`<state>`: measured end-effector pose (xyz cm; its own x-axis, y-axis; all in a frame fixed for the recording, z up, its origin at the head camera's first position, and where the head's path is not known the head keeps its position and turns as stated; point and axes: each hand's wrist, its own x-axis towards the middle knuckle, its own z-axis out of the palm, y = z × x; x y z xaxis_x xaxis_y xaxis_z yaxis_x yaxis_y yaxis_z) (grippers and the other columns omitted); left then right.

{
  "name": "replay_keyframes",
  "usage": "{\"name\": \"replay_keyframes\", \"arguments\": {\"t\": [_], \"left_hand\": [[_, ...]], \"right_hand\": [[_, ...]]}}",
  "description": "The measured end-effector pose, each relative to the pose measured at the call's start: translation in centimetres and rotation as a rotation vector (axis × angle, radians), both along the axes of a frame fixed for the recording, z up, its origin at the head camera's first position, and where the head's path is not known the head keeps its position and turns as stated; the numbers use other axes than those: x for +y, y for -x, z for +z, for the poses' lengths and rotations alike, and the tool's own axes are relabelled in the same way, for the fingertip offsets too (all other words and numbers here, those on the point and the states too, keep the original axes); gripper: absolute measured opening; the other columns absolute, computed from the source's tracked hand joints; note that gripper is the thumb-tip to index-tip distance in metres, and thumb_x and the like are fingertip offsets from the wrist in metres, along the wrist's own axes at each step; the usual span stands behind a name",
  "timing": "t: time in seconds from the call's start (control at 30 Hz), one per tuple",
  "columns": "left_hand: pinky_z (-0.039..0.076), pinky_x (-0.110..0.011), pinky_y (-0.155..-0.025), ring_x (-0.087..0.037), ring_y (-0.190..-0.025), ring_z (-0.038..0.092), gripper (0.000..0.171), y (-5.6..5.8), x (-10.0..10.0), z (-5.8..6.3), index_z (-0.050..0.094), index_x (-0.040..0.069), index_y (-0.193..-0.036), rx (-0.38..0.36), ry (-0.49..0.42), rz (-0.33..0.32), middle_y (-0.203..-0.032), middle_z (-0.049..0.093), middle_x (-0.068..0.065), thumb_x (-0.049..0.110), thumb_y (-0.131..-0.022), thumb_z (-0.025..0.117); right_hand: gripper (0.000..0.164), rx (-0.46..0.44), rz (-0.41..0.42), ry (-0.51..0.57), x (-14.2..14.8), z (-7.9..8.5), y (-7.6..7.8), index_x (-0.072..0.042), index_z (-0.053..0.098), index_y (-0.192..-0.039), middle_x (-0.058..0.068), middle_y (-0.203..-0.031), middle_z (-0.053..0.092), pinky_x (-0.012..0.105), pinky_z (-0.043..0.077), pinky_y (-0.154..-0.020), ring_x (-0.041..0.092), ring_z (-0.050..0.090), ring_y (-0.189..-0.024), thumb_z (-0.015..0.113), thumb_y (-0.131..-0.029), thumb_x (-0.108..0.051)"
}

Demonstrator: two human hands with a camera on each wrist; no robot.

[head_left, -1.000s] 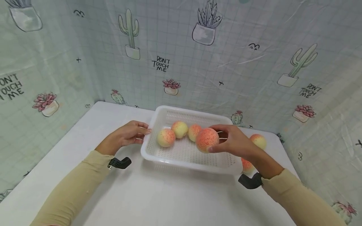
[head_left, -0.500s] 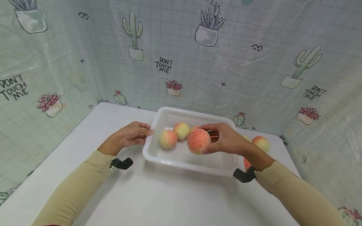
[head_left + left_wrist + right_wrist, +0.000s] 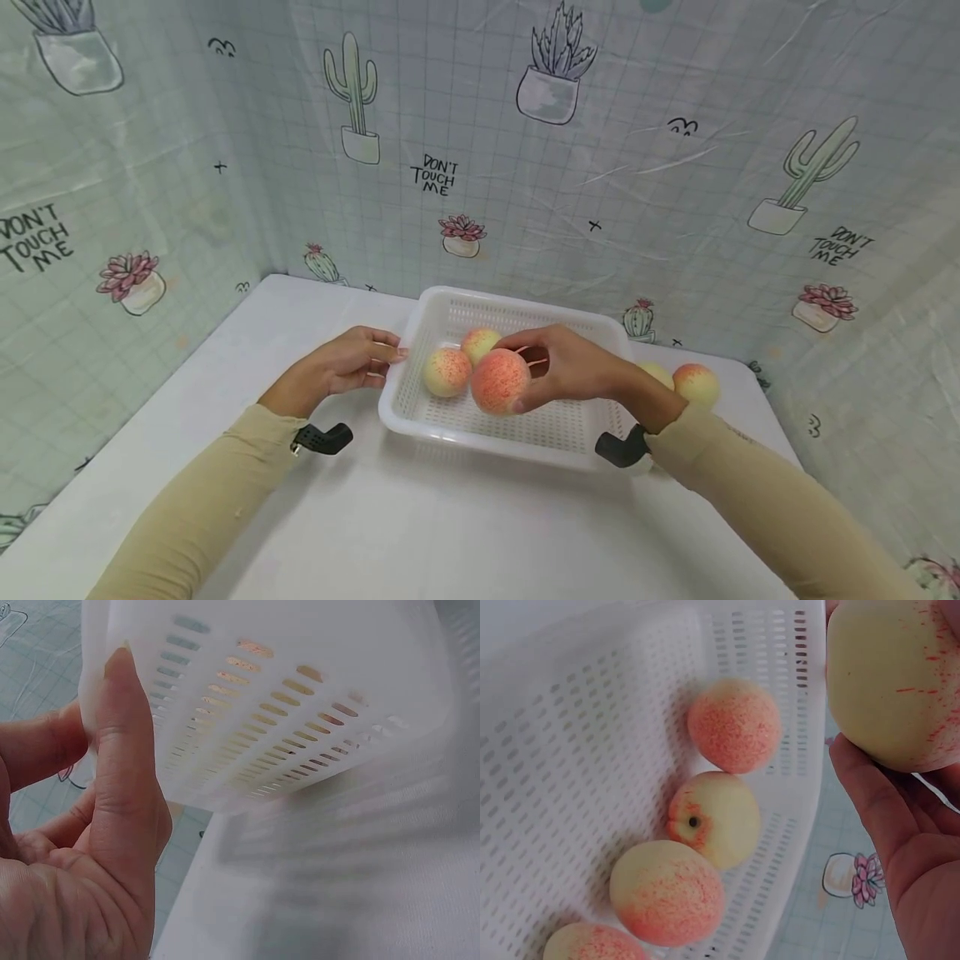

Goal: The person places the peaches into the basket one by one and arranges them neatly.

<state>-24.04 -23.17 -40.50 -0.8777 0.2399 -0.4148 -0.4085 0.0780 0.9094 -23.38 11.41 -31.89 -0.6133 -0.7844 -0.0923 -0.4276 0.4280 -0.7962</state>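
Note:
My left hand (image 3: 351, 362) holds the left rim of a white plastic basket (image 3: 491, 447). In the left wrist view the thumb (image 3: 124, 776) lies along the slotted wall, with fingers bent behind the rim. My right hand (image 3: 576, 367) grips a red and yellow peach (image 3: 500, 381) over the basket. In the right wrist view this held peach (image 3: 892, 682) shows its yellow side, fingers curled under it. Inside the basket several peaches lie in a row along one wall, among them a yellow one (image 3: 716, 821) with a dark stem hole. The right hand hides part of them in the head view.
Right of the basket, a peach (image 3: 696, 385) and a paler one (image 3: 657, 373) rest on the white table (image 3: 450, 533), partly behind the right forearm. A cactus-print curtain (image 3: 480, 142) stands close behind the basket and along both sides.
My right hand has moved left across the basket with the peach in its grip. The left hand has stayed at the basket's rim, and the view has shifted slightly.

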Motion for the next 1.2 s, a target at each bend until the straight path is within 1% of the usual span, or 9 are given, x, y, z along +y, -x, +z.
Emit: {"name": "replay_keyframes", "arguments": {"t": [0.17,0.37,0.5,0.63,0.7,0.77,0.93,1.07,1.2], "left_hand": [[0.063,-0.031,-0.076,-0.020,-0.094,0.061,0.040,0.0,0.0,-0.2,0.056,0.002,-0.135,-0.008,-0.011,0.005,-0.115,0.068,-0.006,0.015,-0.100,0.070],[0.062,-0.030,-0.073,-0.019,-0.092,0.064,0.036,0.1,0.1,-0.2,0.058,0.002,-0.131,-0.004,-0.016,0.001,-0.111,0.070,-0.005,0.015,-0.099,0.071],[0.062,-0.030,-0.073,-0.019,-0.092,0.064,0.036,0.1,0.0,-0.1,0.058,0.002,-0.130,-0.004,-0.016,-0.001,-0.111,0.070,-0.005,0.015,-0.100,0.070],[0.062,-0.029,-0.072,-0.019,-0.091,0.063,0.035,0.2,0.1,-0.1,0.058,0.002,-0.131,-0.005,-0.014,-0.007,-0.111,0.069,-0.005,0.015,-0.100,0.069],[0.062,-0.029,-0.072,-0.018,-0.091,0.063,0.035,0.3,0.1,-0.2,0.058,0.003,-0.130,-0.008,-0.013,-0.005,-0.111,0.069,-0.005,0.015,-0.100,0.070],[0.062,-0.029,-0.072,-0.019,-0.091,0.063,0.034,0.4,0.1,-0.3,0.059,0.003,-0.129,-0.009,-0.012,-0.003,-0.110,0.069,-0.005,0.015,-0.099,0.070],[0.062,-0.029,-0.071,-0.018,-0.090,0.063,0.034,0.4,0.0,-0.2,0.058,0.002,-0.129,-0.008,-0.009,-0.004,-0.109,0.069,-0.005,0.015,-0.099,0.071],[0.062,-0.029,-0.073,-0.018,-0.090,0.064,0.039,0.5,-0.1,-0.2,0.056,0.000,-0.133,0.000,-0.004,-0.014,-0.109,0.069,-0.005,0.015,-0.100,0.070],[0.063,-0.030,-0.074,-0.018,-0.091,0.065,0.041,0.4,0.0,-0.1,0.055,-0.001,-0.135,-0.002,0.003,-0.011,-0.110,0.068,-0.006,0.015,-0.099,0.070]], "right_hand": [[0.065,-0.022,0.049,0.000,-1.2,-0.8,0.6,-0.012,0.066,-0.136,0.004,-0.128,0.070,0.039,0.057,-0.105,0.019,0.069,-0.111,0.088,-0.075,-0.019],[0.068,-0.009,0.074,-0.034,-2.5,-1.8,1.1,-0.014,0.065,-0.138,0.000,-0.134,0.067,0.041,0.055,-0.106,0.018,0.065,-0.115,0.088,-0.075,-0.020],[0.070,0.013,0.074,-0.080,-3.4,-2.4,1.4,-0.015,0.063,-0.141,-0.001,-0.134,0.067,0.041,0.055,-0.106,0.018,0.064,-0.117,0.088,-0.076,-0.021],[0.075,0.035,0.040,-0.146,-4.0,-2.8,1.4,-0.013,0.060,-0.145,-0.002,-0.132,0.068,0.042,0.056,-0.106,0.017,0.066,-0.117,0.088,-0.076,-0.026],[0.077,0.055,0.024,-0.179,-4.3,-2.9,1.4,-0.012,0.059,-0.145,-0.003,-0.131,0.069,0.041,0.057,-0.104,0.015,0.067,-0.116,0.089,-0.076,-0.028],[0.076,0.082,0.029,-0.205,-4.6,-3.1,1.5,-0.011,0.060,-0.145,-0.003,-0.129,0.070,0.039,0.058,-0.102,0.013,0.067,-0.115,0.088,-0.076,-0.029],[0.073,0.122,0.081,-0.241,-5.4,-3.5,1.7,-0.008,0.062,-0.141,-0.002,-0.125,0.071,0.037,0.059,-0.100,0.011,0.066,-0.113,0.088,-0.077,-0.031],[0.070,0.115,0.100,-0.241,-5.9,-4.0,2.0,-0.008,0.063,-0.139,-0.003,-0.123,0.072,0.034,0.059,-0.098,0.011,0.066,-0.112,0.088,-0.076,-0.028],[0.069,0.123,0.109,-0.247,-6.3,-4.8,2.1,-0.008,0.064,-0.138,-0.002,-0.122,0.071,0.029,0.059,-0.094,0.012,0.065,-0.110,0.088,-0.076,-0.026]]}}
